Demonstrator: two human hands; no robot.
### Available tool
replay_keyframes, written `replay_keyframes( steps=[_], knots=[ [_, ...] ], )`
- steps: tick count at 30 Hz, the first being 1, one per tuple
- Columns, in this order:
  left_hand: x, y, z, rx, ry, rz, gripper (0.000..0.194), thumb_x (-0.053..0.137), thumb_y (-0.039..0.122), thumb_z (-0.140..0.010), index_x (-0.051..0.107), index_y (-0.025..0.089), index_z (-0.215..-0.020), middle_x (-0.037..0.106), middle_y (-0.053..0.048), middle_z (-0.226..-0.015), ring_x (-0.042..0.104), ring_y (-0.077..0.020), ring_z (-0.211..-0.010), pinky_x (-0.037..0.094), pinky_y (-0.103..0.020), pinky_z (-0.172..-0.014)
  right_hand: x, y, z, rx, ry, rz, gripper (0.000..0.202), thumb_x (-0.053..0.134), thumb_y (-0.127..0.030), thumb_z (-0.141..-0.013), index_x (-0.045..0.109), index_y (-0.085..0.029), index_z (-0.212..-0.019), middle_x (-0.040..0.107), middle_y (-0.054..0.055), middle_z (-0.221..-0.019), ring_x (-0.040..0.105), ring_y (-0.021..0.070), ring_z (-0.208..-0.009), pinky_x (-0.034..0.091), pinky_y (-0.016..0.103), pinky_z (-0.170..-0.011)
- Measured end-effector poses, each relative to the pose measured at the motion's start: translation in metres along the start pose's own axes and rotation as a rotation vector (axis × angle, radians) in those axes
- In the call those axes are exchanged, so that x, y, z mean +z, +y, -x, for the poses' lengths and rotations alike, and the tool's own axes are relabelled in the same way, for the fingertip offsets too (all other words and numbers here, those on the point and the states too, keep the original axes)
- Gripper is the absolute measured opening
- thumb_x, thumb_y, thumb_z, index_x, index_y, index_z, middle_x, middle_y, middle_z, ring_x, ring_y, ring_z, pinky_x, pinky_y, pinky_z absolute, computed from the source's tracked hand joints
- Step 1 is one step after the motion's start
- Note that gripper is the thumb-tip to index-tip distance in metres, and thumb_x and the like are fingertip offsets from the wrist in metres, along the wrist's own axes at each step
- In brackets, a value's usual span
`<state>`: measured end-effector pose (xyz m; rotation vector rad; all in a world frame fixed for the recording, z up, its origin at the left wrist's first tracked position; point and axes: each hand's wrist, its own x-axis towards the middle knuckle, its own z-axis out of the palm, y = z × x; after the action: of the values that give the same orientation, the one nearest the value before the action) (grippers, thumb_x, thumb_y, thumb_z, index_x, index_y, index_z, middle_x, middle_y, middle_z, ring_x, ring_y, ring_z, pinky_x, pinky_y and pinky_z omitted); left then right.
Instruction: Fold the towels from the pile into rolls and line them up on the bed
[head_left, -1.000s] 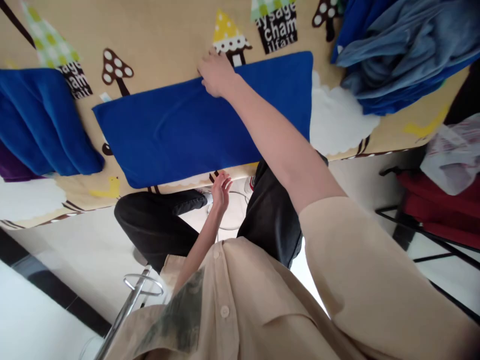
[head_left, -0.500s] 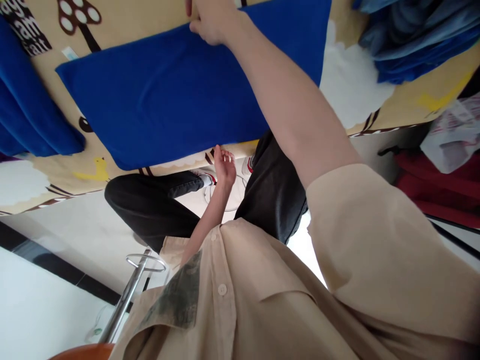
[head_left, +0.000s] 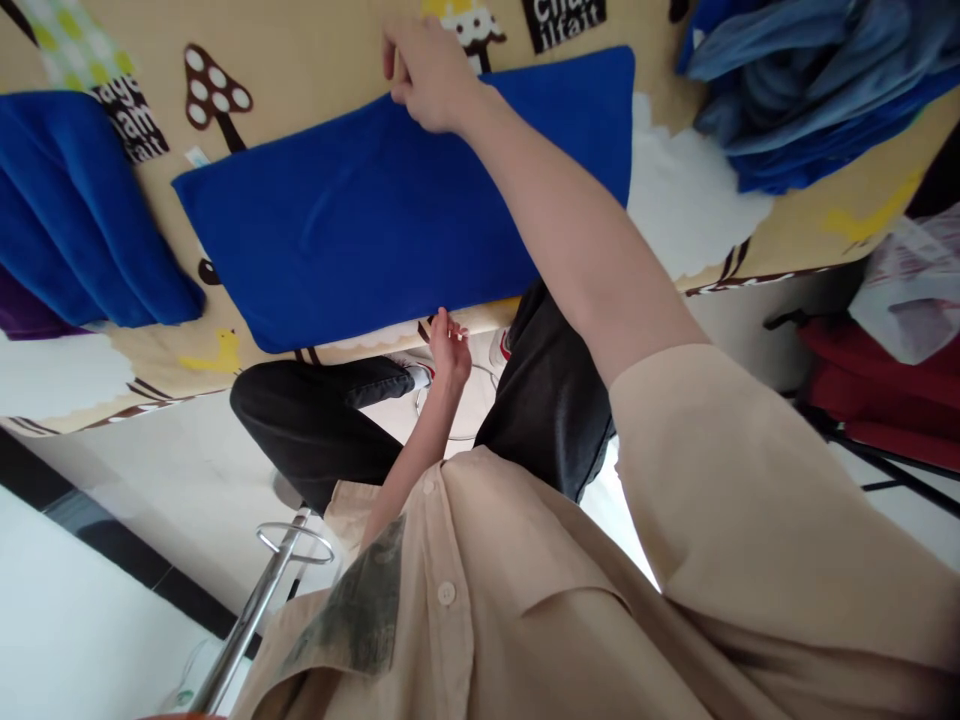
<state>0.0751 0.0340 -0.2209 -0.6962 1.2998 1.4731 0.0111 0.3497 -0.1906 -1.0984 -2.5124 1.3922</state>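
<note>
A blue cloth [head_left: 360,230], towel-like, lies flat on the patterned tablecloth in front of me. My right hand [head_left: 435,80] reaches across to its far edge. The thumb is at that edge, with the bent fingers held apart from it and nothing visible between them. At the near edge is my left hand [head_left: 450,348], low between my knees. One of its digits touches the cloth's border while the others are loosely curled and apart.
Another blue cloth [head_left: 82,210] lies folded at the left, over a purple one [head_left: 34,308]. Crumpled blue cloths [head_left: 817,90] are heaped at the right. Beyond the table's right end are a plastic bag [head_left: 911,290] and a red item [head_left: 877,390]. A metal pole [head_left: 255,610] stands at lower left.
The view has tilted, so the table and cloths appear lower and more of the far tablecloth shows. Both hands keep about the same places along the blue cloth's edges.
</note>
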Motion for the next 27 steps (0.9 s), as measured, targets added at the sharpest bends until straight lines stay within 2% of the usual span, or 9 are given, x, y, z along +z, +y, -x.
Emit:
replay_keyframes(
  steps=[2, 4, 8, 11, 15, 18, 22, 25, 27],
  knots=[
    [-0.006, 0.002, 0.005, 0.025, 0.004, -0.064, 0.024, 0.068, 0.03, -0.1, 0.052, 0.022, -0.085, 0.039, 0.004, -0.069, 0.043, -0.0083, -0.061, 0.042, -0.021, -0.068, -0.005, -0.005, 0.005, 0.033, 0.06, 0.163, 0.02, 0.057, -0.001, -0.097, 0.054, -0.006, -0.116, 0.074, 0.008, -0.114, 0.057, 0.0212, -0.116, 0.038, 0.038, -0.107],
    [-0.014, 0.004, 0.011, 0.049, 0.002, -0.119, 0.022, 0.071, 0.032, -0.098, 0.055, 0.023, -0.087, 0.045, 0.003, -0.074, 0.05, -0.0084, -0.067, 0.046, -0.021, -0.071, -0.01, -0.006, 0.008, 0.011, 0.109, 0.193, 0.021, 0.058, -0.001, -0.096, 0.056, -0.007, -0.116, 0.075, 0.005, -0.107, 0.059, 0.0156, -0.103, 0.04, 0.029, -0.093],
    [-0.025, 0.013, 0.024, 0.145, -0.052, -0.12, 0.017, 0.073, 0.028, -0.095, 0.059, 0.021, -0.088, 0.058, -0.001, -0.092, 0.061, -0.0094, -0.088, 0.055, -0.024, -0.091, -0.022, 0.0, 0.01, -0.043, 0.242, 0.041, 0.021, 0.063, -0.001, -0.093, 0.057, -0.011, -0.11, 0.069, -0.005, -0.087, 0.053, 0.0085, -0.082, 0.038, 0.024, -0.08],
    [-0.031, 0.029, 0.036, 0.249, -0.109, -0.133, 0.021, 0.075, 0.028, -0.093, 0.058, 0.02, -0.084, 0.061, -0.003, -0.098, 0.064, -0.0119, -0.101, 0.055, -0.033, -0.106, -0.032, -0.006, 0.021, -0.072, 0.344, -0.098, 0.019, 0.066, -0.003, -0.092, 0.057, -0.015, -0.103, 0.058, -0.011, -0.075, 0.052, 0.0052, -0.074, 0.038, 0.02, -0.074],
    [-0.046, 0.074, 0.055, 0.428, -0.091, -0.161, 0.029, 0.08, 0.039, -0.089, 0.058, 0.02, -0.084, 0.064, -0.003, -0.099, 0.065, -0.0137, -0.104, 0.053, -0.035, -0.11, -0.042, -0.038, 0.055, -0.063, 0.474, -0.275, 0.023, 0.065, 0.001, -0.09, 0.054, -0.02, -0.091, 0.053, -0.015, -0.065, 0.053, 0.0031, -0.063, 0.039, 0.018, -0.066],
    [-0.069, 0.117, 0.07, 0.587, -0.073, -0.152, 0.037, 0.086, 0.045, -0.08, 0.059, 0.021, -0.085, 0.065, -0.001, -0.095, 0.066, -0.0132, -0.1, 0.054, -0.032, -0.104, -0.038, -0.066, 0.09, -0.039, 0.549, -0.478, 0.019, 0.07, -0.008, -0.092, 0.056, -0.022, -0.091, 0.059, -0.012, -0.065, 0.058, 0.006, -0.065, 0.045, 0.019, -0.069],
    [-0.106, 0.17, 0.09, 0.764, -0.074, -0.169, 0.044, 0.089, 0.052, -0.073, 0.061, 0.021, -0.085, 0.064, 0.001, -0.088, 0.065, -0.0117, -0.089, 0.056, -0.028, -0.094, -0.016, -0.088, 0.146, -0.01, 0.565, -0.719, 0.026, 0.085, -0.036, -0.081, 0.066, -0.024, -0.094, 0.074, -0.003, -0.082, 0.071, 0.0149, -0.082, 0.056, 0.028, -0.08],
    [-0.125, 0.2, 0.108, 0.846, -0.08, -0.176, 0.045, 0.09, 0.053, -0.071, 0.063, 0.021, -0.087, 0.064, 0.001, -0.087, 0.064, -0.0114, -0.084, 0.055, -0.025, -0.082, 0.009, -0.095, 0.194, 0.046, 0.484, -0.898, 0.037, 0.091, -0.04, -0.068, 0.073, -0.024, -0.097, 0.077, 0.001, -0.089, 0.072, 0.0169, -0.089, 0.057, 0.03, -0.084],
    [-0.131, 0.217, 0.121, 0.879, -0.093, -0.191, 0.042, 0.089, 0.052, -0.072, 0.065, 0.023, -0.09, 0.065, 0.001, -0.089, 0.064, -0.0113, -0.083, 0.054, -0.023, -0.078, 0.028, -0.099, 0.227, 0.133, 0.45, -1.016, 0.043, 0.093, -0.04, -0.061, 0.074, -0.024, -0.096, 0.078, 0.0, -0.087, 0.071, 0.0165, -0.084, 0.056, 0.028, -0.077]
  ],
)
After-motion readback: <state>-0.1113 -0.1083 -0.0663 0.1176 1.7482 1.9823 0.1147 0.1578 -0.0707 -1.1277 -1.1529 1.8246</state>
